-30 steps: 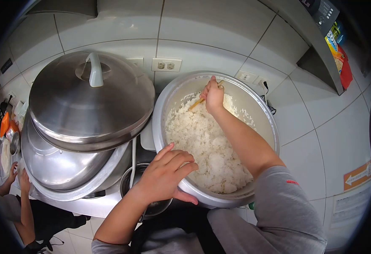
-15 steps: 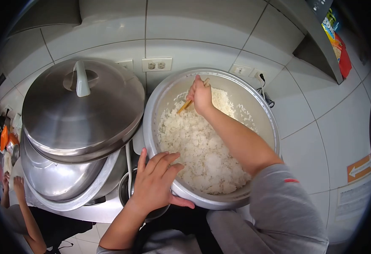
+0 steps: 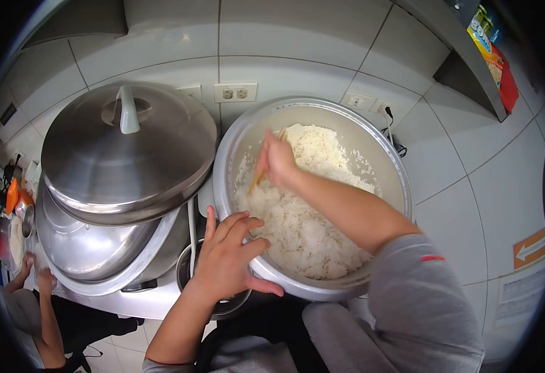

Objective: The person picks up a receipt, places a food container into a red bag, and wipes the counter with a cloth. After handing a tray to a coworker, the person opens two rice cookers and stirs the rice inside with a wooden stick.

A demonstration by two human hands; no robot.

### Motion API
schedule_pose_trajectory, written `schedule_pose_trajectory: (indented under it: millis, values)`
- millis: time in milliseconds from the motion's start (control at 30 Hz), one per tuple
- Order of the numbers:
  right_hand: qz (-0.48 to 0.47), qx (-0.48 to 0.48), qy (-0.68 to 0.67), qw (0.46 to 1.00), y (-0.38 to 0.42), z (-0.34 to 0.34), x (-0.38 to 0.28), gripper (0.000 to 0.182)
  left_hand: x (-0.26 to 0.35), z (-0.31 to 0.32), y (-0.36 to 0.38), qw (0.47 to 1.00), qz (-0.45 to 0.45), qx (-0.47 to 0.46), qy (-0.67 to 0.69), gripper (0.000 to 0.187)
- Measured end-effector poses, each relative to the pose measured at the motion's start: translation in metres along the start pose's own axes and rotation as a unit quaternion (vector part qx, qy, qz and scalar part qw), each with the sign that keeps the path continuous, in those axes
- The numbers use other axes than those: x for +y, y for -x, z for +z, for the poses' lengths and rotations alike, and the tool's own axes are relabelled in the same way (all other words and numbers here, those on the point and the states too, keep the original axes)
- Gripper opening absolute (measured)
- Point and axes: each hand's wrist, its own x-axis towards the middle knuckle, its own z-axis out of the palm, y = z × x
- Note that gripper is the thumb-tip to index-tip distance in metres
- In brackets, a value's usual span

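Note:
A large round metal pot (image 3: 404,205) holds a heap of white cooked rice (image 3: 310,230), some grains stuck to its inner wall. My right hand (image 3: 279,163) is closed around a wooden paddle (image 3: 257,181), slanting down into the rice at the left side. Motion blurs the paddle, and its lower end is hidden in the rice. My left hand (image 3: 228,256) rests against the pot's near-left rim with its fingers spread and the thumb stretched along the outside.
Left of the pot, a big steel lid (image 3: 129,168) with a pale handle lies over another metal lid (image 3: 98,248) on a wide vessel. A smaller pot (image 3: 226,308) sits below my left wrist. Wall outlets (image 3: 235,92) are behind. Another person's arm (image 3: 47,311) is at far left.
My right hand has moved left and down with the paddle, toward the pot's left wall. My left hand stays at the rim. The other person's hands have shifted.

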Motion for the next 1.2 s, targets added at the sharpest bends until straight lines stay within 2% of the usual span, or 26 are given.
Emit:
schedule_pose_trajectory:
  millis: [33,67,133,200,267,300,367,433,500,567,600,667,700,767,800,867,900,967,1000,1033,1067,1100,1133,1167,1200]
  values:
    - [0.048,-0.060,0.034,0.996,0.037,0.003,-0.006,0.047,0.000,0.000,0.001,1.000,-0.003,0.000,0.001,0.075]
    - [0.049,-0.062,0.037,0.996,0.048,-0.002,-0.012,0.047,0.000,0.001,0.000,1.000,-0.001,0.007,0.007,0.076]
    - [0.206,-0.176,0.062,0.960,0.062,-0.017,-0.023,0.045,-0.001,0.002,0.000,1.000,-0.001,0.012,0.013,0.076]
    - [0.064,-0.113,0.143,0.981,0.025,-0.013,-0.054,0.046,0.000,0.003,-0.001,1.000,-0.002,0.026,0.016,0.078]
    - [-0.164,-0.046,0.131,0.977,-0.039,-0.017,-0.068,0.047,0.001,0.003,-0.001,1.000,-0.002,0.025,0.015,0.080]
    - [-0.164,-0.046,0.131,0.977,-0.050,-0.022,-0.055,0.047,0.001,0.003,-0.001,1.000,-0.001,0.028,0.012,0.082]
    - [-0.140,0.075,0.008,0.987,-0.061,-0.013,-0.038,0.046,0.001,0.003,0.000,1.000,-0.003,0.028,0.009,0.084]
    - [0.008,-0.048,-0.039,0.998,-0.012,-0.001,-0.008,0.044,0.000,0.004,0.001,1.000,-0.003,0.025,0.008,0.085]
    - [0.084,-0.172,0.153,0.969,0.068,-0.001,-0.006,0.056,-0.002,0.006,0.002,0.999,0.003,0.051,0.017,0.087]
    - [-0.006,-0.347,0.309,0.885,0.116,-0.016,-0.029,0.057,-0.003,0.006,0.001,0.998,0.004,0.060,0.026,0.087]
    - [0.000,-0.345,0.306,0.887,0.119,-0.018,-0.043,0.057,-0.003,0.006,0.001,0.997,0.009,0.065,0.032,0.087]
    - [0.053,-0.368,0.397,0.839,0.103,-0.020,-0.074,0.060,-0.002,0.004,0.001,0.998,0.007,0.052,0.035,0.086]
    - [0.055,-0.362,0.395,0.842,0.092,-0.018,-0.085,0.060,-0.002,0.004,0.001,0.998,0.007,0.049,0.033,0.086]
    - [-0.027,-0.278,0.428,0.860,0.075,-0.012,-0.099,0.063,0.000,0.006,0.001,0.998,0.006,0.052,0.037,0.086]
    - [-0.024,-0.273,0.427,0.862,0.082,-0.015,-0.094,0.063,0.000,0.007,0.002,0.998,0.001,0.059,0.033,0.086]
    - [-0.073,-0.250,0.310,0.914,0.106,-0.023,-0.073,0.063,0.000,0.009,0.004,0.997,-0.004,0.067,0.028,0.087]
    - [-0.069,-0.248,0.308,0.916,0.118,-0.037,-0.065,0.063,0.000,0.009,0.005,0.998,-0.005,0.062,0.030,0.087]
    - [0.087,-0.371,0.330,0.864,0.145,-0.066,-0.064,0.061,0.000,0.010,0.006,0.997,-0.005,0.070,0.029,0.087]
    - [0.053,-0.310,0.407,0.858,0.146,-0.066,-0.079,0.060,-0.001,0.012,0.006,0.997,0.002,0.073,0.033,0.088]
    - [0.055,-0.307,0.403,0.860,0.147,-0.056,-0.100,0.060,-0.001,0.013,0.007,0.997,0.003,0.069,0.034,0.088]
    - [0.004,-0.297,0.427,0.854,0.145,-0.045,-0.118,0.058,-0.002,0.014,0.006,0.997,0.006,0.070,0.035,0.089]
    - [-0.048,-0.285,0.450,0.845,0.143,-0.038,-0.125,0.057,-0.002,0.014,0.005,0.997,0.009,0.073,0.036,0.089]
    - [-0.048,-0.282,0.448,0.847,0.141,-0.028,-0.116,0.057,-0.002,0.015,0.005,0.997,0.011,0.074,0.034,0.090]
    - [-0.068,-0.272,0.298,0.913,0.138,-0.017,-0.102,0.055,-0.002,0.015,0.005,0.997,0.013,0.071,0.036,0.090]
    - [-0.087,-0.255,0.141,0.952,0.137,-0.015,-0.089,0.054,-0.002,0.015,0.005,0.997,0.015,0.073,0.034,0.090]
